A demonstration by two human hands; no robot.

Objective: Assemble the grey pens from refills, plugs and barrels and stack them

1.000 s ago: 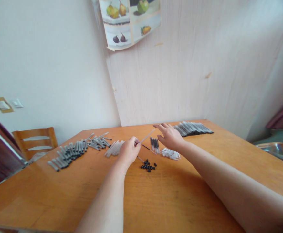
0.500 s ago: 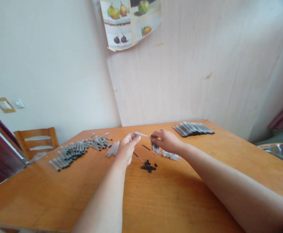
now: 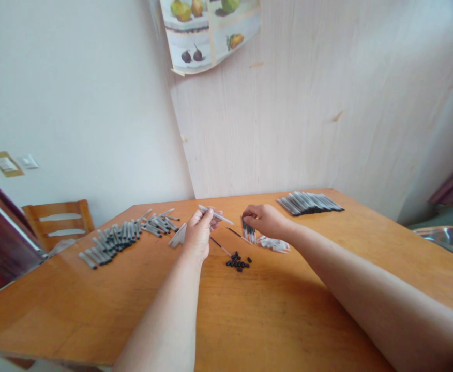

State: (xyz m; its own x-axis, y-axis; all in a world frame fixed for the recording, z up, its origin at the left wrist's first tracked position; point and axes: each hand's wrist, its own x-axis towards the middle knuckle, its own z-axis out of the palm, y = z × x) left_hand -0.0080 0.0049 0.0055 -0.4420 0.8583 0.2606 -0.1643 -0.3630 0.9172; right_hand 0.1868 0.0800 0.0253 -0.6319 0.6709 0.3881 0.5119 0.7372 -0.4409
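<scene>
My left hand (image 3: pixel 200 232) pinches a translucent whitish pen barrel (image 3: pixel 223 216) between thumb and fingers, its free end pointing right. Curled downward, my right hand (image 3: pixel 264 219) has its fingertips at the top of a small row of pen refills (image 3: pixel 250 233), dark above and pale below. Whether a refill is between those fingers is hidden. Two loose refills lie between the hands, one of them a thin refill (image 3: pixel 237 235). Below them sits a small heap of black pen caps or plugs (image 3: pixel 237 262). White small parts (image 3: pixel 273 244) lie under my right wrist.
On the wooden table (image 3: pixel 226 320), many grey pens with black ends (image 3: pixel 112 243) spread at the left. A few pale barrels (image 3: pixel 177 236) lie beside my left hand. A neat row of black-ended pens (image 3: pixel 310 203) rests at the back right. A wooden chair (image 3: pixel 58 222) stands beyond the left edge.
My left hand has drawn the barrel slightly down and left, tilting it. My right hand has parted from the barrel's end and sits over the refills.
</scene>
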